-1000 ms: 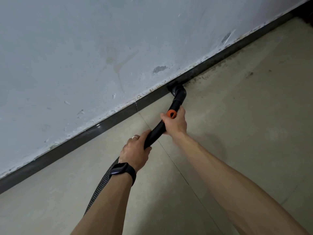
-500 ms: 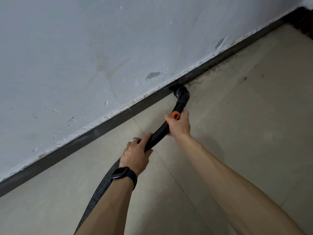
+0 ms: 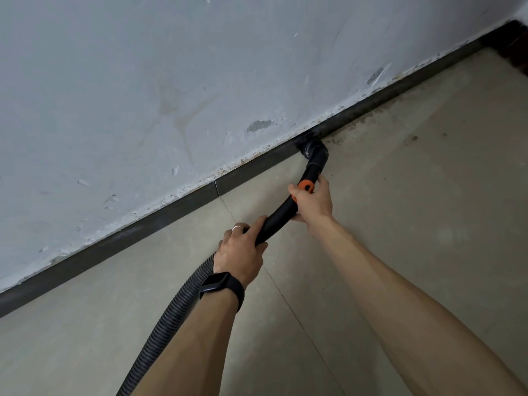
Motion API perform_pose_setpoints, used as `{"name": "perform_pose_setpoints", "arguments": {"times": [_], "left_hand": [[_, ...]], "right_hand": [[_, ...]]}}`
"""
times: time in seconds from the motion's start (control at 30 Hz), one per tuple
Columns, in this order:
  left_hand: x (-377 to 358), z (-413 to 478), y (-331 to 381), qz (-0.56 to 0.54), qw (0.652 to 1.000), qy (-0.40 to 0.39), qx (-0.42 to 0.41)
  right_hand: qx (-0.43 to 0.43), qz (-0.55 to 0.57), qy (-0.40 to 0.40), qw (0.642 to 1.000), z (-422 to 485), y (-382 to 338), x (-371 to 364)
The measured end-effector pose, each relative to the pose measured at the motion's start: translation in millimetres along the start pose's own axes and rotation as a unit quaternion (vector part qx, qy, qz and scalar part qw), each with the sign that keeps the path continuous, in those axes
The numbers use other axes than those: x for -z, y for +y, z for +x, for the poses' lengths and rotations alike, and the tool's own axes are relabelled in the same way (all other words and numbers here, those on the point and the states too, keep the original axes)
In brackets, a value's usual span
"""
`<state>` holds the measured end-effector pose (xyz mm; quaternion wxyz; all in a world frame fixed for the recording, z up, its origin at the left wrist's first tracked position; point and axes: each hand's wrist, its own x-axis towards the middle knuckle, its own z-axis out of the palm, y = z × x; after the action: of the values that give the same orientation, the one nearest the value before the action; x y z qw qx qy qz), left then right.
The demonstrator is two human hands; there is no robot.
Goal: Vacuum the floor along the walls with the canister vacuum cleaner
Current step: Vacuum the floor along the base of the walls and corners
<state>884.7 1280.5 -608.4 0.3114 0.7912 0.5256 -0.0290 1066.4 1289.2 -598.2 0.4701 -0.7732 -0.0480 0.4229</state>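
Observation:
A black vacuum wand (image 3: 278, 220) with an orange slider (image 3: 305, 186) curves to a black nozzle (image 3: 314, 151) pressed against the dark baseboard (image 3: 160, 218), where the beige tiled floor (image 3: 428, 212) meets the grey-white wall (image 3: 171, 81). My right hand (image 3: 313, 202) grips the wand just behind the orange part. My left hand (image 3: 241, 252), with a ring and a black wristband, grips the wand's rear end where the ribbed grey hose (image 3: 168, 321) joins it. The hose runs down past my left forearm and out of view. The canister is not in view.
Dust and dark specks (image 3: 368, 121) lie along the baseboard to the right of the nozzle. The wall shows chipped paint patches (image 3: 258, 125). A dark brown edge (image 3: 517, 44) stands at the far right corner. Tile joints (image 3: 288, 307) cross the floor under my arms.
The nozzle has slid to the right along the baseboard, both hands moving with the wand. The grip of each hand is unchanged.

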Motion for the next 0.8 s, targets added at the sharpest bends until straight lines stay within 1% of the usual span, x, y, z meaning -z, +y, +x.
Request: {"name": "perform_pose_setpoints", "arguments": {"times": [0.2,0.37,0.53,0.8], "left_hand": [[-5.5,4.8,14.9,-0.011,1.000,0.014,0.004],[-4.2,0.7,14.4,0.003,1.000,0.012,-0.011],[6.3,-11.8,-11.7,0.017,1.000,-0.003,-0.021],[32.3,-44.3,-57.6,0.051,0.999,-0.018,0.002]], "right_hand": [[-0.003,-0.006,0.002,1.000,6.8,-7.0,8.4],[0.003,-0.001,-0.001,1.000,1.3,-3.7,9.9],[-0.002,-0.006,-0.014,1.000,-18.2,9.0,-6.1],[0.004,0.000,-0.049,0.999,-59.2,35.1,-44.2]]}}
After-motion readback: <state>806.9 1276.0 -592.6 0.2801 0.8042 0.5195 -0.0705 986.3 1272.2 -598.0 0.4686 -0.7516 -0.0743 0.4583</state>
